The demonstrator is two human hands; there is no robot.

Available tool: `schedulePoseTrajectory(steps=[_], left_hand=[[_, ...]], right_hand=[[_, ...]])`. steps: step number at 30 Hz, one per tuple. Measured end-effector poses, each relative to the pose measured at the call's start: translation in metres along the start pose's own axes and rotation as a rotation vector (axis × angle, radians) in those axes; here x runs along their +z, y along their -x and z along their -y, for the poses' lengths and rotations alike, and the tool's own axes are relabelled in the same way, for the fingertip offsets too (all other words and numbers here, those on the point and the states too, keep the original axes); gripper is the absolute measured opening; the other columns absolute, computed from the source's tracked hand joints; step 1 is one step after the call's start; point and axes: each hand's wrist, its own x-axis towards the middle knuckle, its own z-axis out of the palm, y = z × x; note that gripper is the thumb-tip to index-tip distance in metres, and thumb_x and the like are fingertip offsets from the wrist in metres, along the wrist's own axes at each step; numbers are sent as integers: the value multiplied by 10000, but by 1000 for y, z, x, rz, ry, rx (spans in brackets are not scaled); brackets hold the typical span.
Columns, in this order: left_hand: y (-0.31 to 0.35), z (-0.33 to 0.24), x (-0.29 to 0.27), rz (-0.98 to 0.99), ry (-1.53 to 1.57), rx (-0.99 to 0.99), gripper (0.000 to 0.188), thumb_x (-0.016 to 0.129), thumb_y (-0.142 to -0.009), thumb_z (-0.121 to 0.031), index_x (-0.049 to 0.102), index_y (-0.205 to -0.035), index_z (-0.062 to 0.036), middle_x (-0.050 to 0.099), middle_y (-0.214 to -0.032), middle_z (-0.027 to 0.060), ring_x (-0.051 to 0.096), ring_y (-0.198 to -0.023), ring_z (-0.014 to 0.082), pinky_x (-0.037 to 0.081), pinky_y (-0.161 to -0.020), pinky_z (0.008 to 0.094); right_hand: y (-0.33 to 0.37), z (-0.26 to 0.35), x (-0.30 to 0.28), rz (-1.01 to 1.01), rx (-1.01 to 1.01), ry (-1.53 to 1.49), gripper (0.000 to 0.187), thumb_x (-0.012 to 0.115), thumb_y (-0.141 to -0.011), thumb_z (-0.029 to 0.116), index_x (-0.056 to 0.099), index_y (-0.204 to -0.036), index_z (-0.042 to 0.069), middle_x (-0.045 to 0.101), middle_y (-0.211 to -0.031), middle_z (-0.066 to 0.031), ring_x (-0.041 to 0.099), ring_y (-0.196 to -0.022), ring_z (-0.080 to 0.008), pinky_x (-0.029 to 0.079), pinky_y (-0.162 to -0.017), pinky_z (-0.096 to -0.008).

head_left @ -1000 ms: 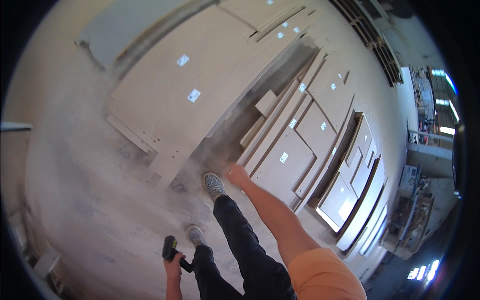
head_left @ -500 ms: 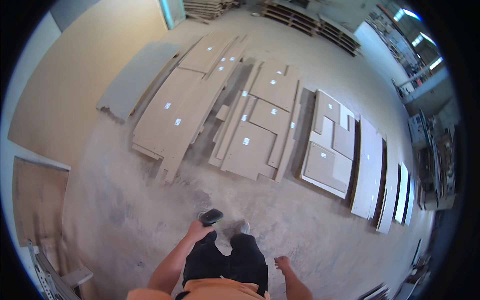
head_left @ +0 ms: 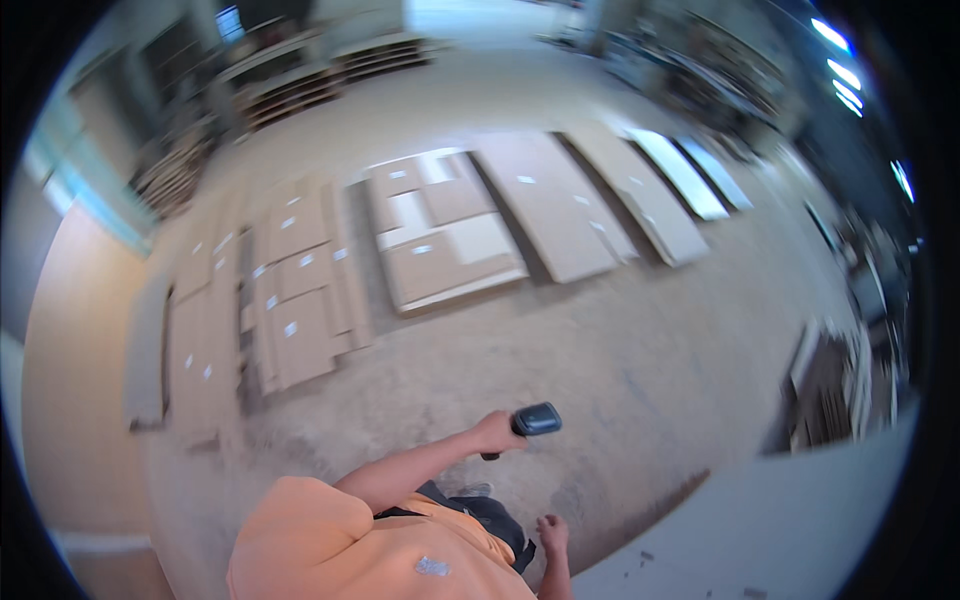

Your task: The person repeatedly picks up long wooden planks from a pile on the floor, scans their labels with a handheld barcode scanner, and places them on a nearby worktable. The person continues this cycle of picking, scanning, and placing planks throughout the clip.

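My left hand (head_left: 495, 433) is closed round the grip of a black handheld scanner (head_left: 537, 419), holding it out over the floor in front of my body. The scanner's dark head points to the right. Lower down, my right hand (head_left: 551, 533) hangs at my side with its fingers loosely curled; I see nothing in it. Beyond the scanner lies a low stack of brown panels (head_left: 432, 262) with white boards among them and small white labels on top.
More flat panels lie in rows: brown cut-out pieces (head_left: 300, 330) to the left, pale boards (head_left: 540, 210) to the right. A large white panel (head_left: 760, 530) with dark bits on it fills the lower right. Pallets (head_left: 290, 98) stand at the back, and upright boards (head_left: 830, 390) lean on the right.
My view and body have turned to the right, so the panel rows have shifted left. The scanner has swung outward to the right. The large white panel has come into view.
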Motion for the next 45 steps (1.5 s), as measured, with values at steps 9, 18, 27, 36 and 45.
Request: schedulePoseTrajectory(steps=[9,18,27,36,45], left_hand=[[-204,-219,238,707,-305,625,338,784,-739,-271,703,-1012,-87,703,-1068,190,650,-1042,402,520,-844,472],[-489,-384,342,789,-432,440,321,795,-720,-238,712,-960,-44,723,-918,207,700,-914,379,548,-785,433],[-650,-520,506,962,-483,499,395,844,-711,-283,712,-1002,-51,729,-969,211,701,-938,397,551,-803,437],[-809,-689,647,867,-519,612,410,858,-720,-192,695,-1058,-28,737,-986,177,720,-928,322,553,-814,411],[-981,-845,853,915,-308,329,327,864,-742,-221,728,-934,7,721,-763,84,668,-699,146,531,-661,350]], right_hand=[[-69,-108,-187,-809,349,-636,263,719,-879,181,685,-1046,-20,718,-878,-94,667,-715,-137,542,-642,-298],[-88,-134,-142,-375,949,-840,287,657,-916,262,726,-977,-9,698,-762,-154,662,-661,-257,548,-601,-432],[-336,-111,-367,-479,757,-836,348,661,-932,302,736,-1028,-24,737,-872,-145,691,-786,-272,552,-694,-432],[-573,-189,-772,-322,831,-482,315,697,-864,304,751,-870,-6,734,-867,-193,713,-815,-281,546,-716,-424],[-754,-112,-1156,-979,98,-614,425,702,-869,324,665,-1155,12,723,-1026,-199,698,-954,-337,540,-826,-402]])
